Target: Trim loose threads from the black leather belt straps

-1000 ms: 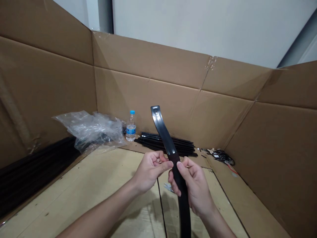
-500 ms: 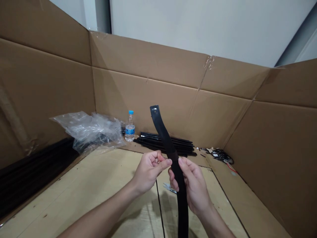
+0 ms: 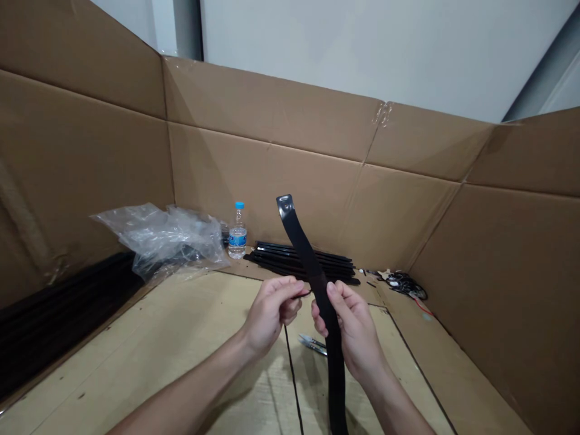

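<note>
A long black strap (image 3: 299,238) with a flat, shiny end and a hole near its tip rises upright from my right hand (image 3: 353,332). That hand grips the strap at mid-length, and its lower part hangs down past the hand. My left hand (image 3: 272,311) sits just left of the strap, pinching a thin black strip (image 3: 302,294) between thumb and fingers. The strip's other end is hidden near the strap. Small metal snips (image 3: 312,345) lie on the cardboard below my hands, partly hidden by my right hand.
Cardboard walls (image 3: 272,181) surround a cardboard floor (image 3: 136,362). Along the back stand a crumpled plastic bag (image 3: 163,241), a water bottle (image 3: 237,234), and a bundle of black rods (image 3: 303,263). Tangled black cable (image 3: 405,285) lies at the back right, with dark bars (image 3: 58,320) on the left.
My left hand has moved slightly away from the strap, and a thin black strip now shows between its fingers. The snips show more fully below my hands.
</note>
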A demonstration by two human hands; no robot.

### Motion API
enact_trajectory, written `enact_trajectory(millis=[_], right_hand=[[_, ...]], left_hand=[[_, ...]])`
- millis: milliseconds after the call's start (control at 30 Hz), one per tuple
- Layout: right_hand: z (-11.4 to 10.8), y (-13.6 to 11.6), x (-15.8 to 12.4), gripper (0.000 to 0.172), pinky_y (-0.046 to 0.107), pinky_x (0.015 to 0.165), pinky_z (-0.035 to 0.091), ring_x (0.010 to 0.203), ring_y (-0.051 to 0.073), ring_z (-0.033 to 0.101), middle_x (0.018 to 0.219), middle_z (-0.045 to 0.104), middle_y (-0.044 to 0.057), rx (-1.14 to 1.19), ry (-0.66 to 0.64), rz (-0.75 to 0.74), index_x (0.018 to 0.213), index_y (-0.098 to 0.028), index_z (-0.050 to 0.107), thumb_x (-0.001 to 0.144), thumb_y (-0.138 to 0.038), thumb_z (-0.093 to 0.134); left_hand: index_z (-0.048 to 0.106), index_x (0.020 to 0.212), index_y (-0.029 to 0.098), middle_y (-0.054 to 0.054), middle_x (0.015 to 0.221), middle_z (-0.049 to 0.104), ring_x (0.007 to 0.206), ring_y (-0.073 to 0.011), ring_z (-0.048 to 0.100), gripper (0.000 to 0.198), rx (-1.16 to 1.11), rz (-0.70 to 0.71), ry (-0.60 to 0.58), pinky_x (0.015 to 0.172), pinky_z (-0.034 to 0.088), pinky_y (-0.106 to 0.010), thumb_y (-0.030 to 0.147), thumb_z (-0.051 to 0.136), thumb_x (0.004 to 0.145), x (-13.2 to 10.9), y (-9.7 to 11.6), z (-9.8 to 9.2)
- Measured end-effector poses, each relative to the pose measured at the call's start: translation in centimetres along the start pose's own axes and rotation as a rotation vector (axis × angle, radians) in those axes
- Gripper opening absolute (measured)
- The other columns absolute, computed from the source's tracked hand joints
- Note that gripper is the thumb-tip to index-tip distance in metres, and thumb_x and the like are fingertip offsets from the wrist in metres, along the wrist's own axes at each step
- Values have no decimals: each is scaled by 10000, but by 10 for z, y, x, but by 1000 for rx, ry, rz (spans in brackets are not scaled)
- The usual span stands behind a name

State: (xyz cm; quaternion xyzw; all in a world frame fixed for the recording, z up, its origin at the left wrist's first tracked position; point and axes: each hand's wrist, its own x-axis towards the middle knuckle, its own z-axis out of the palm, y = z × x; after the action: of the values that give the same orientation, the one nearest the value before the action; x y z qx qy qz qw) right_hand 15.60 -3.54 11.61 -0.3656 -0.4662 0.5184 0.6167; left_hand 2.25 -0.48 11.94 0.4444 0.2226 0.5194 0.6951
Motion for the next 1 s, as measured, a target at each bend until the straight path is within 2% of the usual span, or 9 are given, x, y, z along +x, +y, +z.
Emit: enact_trajectory(millis=[200, 333, 433, 500, 567, 667, 767, 867, 1000], right_hand=[[-3, -2, 1, 404, 181, 483, 412, 498, 74, 519, 629, 662, -1, -3, -47, -9, 654, -185, 432, 783, -447, 711], [-4, -1, 3, 369, 178, 505, 409, 520, 72, 519, 626, 645, -19, 36, -71, 3, 662, -175, 486, 730, -396, 775], [-4, -1, 4, 340, 177, 491, 406, 498, 68, 518, 598, 617, -45, 54, -72, 20, 696, -174, 543, 670, -366, 823], [-4, -3, 4, 321, 178, 473, 406, 478, 63, 515, 613, 622, -44, 51, -71, 44, 759, -169, 606, 632, -337, 848], [-4, -6, 4, 370, 174, 446, 406, 459, 56, 505, 633, 637, -33, 49, -80, 86, 837, -161, 665, 573, -304, 879], [-5, -10, 3, 431, 154, 375, 386, 398, 36, 459, 589, 630, -37, 41, -103, 151, 819, -148, 705, 466, -278, 914], [-5, -10, 2, 358, 144, 310, 372, 340, 28, 424, 501, 586, -53, -4, -131, 183, 662, -129, 689, 413, -242, 920], [-5, -7, 1, 346, 151, 298, 410, 337, 41, 437, 459, 551, -64, -48, -137, 203, 554, -131, 611, 397, -200, 912], [-4, -6, -2, 405, 157, 308, 458, 382, 50, 473, 528, 553, -81, -105, -122, 188, 579, -154, 529, 412, -163, 898]], left_hand=[[544, 601, 131, 106, 436, 289, 408, -30, 182, 324, 5, 29, 24, 397, 134, -188, 386, 726, 685, -2, 0, -2], [532, 604, 134, 103, 410, 342, 385, -18, 213, 368, 91, 61, 19, 389, 145, -175, 407, 766, 680, -4, 2, 1], [544, 653, 136, 69, 467, 503, 395, -28, 381, 412, 102, 54, 19, 410, 265, -157, 367, 868, 546, -3, 3, 3], [533, 656, 142, 30, 565, 604, 483, -81, 534, 474, 83, 36, 33, 485, 398, -189, 327, 914, 443, -1, 3, 4], [527, 641, 144, 10, 621, 645, 556, -118, 601, 504, 75, 21, 60, 548, 451, -218, 303, 930, 385, 0, 2, 3], [528, 613, 142, 3, 623, 664, 575, -122, 618, 507, 63, -2, 69, 575, 455, -218, 270, 938, 344, 0, 2, 4], [555, 613, 133, -10, 640, 680, 597, -134, 627, 499, 52, -40, 18, 597, 463, -230, 262, 941, 325, -2, 1, 6], [597, 651, 115, -19, 658, 672, 631, -140, 622, 483, 63, -57, -28, 610, 459, -235, 305, 933, 362, -2, -1, 5], [598, 687, 119, -11, 643, 640, 599, -128, 588, 445, 76, -63, -95, 554, 412, -222, 317, 911, 440, 0, -4, -1]])
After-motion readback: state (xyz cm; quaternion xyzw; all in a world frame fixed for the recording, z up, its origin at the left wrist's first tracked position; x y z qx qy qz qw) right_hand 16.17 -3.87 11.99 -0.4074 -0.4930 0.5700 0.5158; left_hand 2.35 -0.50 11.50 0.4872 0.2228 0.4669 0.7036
